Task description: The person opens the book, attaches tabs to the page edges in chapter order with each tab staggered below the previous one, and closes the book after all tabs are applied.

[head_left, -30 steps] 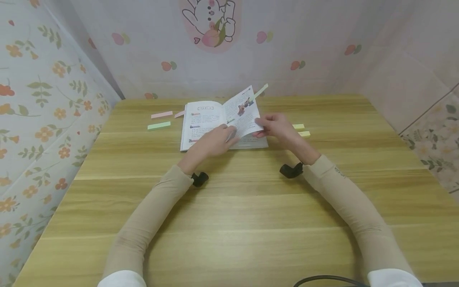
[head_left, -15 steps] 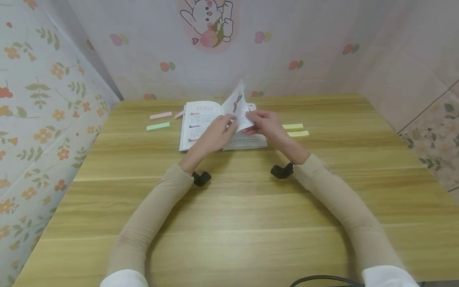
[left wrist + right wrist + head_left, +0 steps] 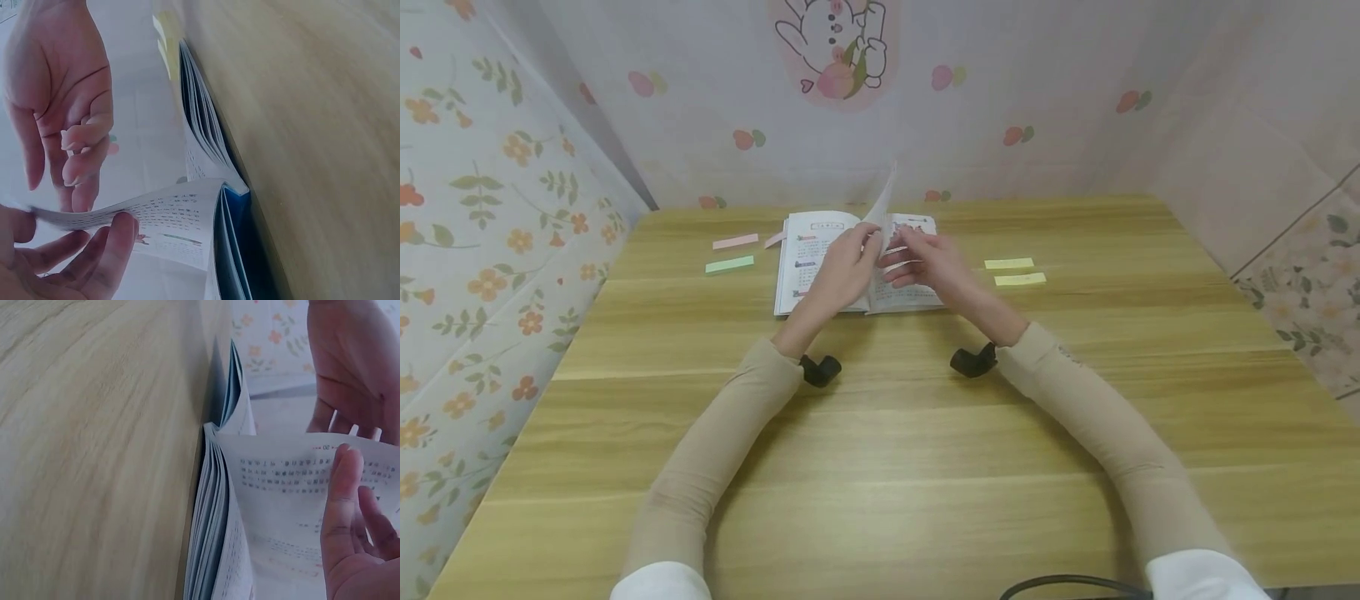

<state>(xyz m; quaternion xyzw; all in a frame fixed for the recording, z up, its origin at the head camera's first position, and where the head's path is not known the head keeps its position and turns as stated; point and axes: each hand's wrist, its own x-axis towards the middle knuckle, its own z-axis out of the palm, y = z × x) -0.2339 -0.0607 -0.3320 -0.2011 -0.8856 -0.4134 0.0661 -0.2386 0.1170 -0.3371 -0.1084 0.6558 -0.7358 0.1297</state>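
The left hand (image 3: 847, 262), loosely bent, touches a raised page (image 3: 881, 202) of an open book (image 3: 811, 242) at one o'clock. The slack, empty right hand (image 3: 931, 265) has it at eleven.

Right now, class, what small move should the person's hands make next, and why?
Probably, the left hand should ease the raised page down onto the left side of the open book: the page stands nearly upright, that hand touches its left face, and the right hand does not appear to grip it.
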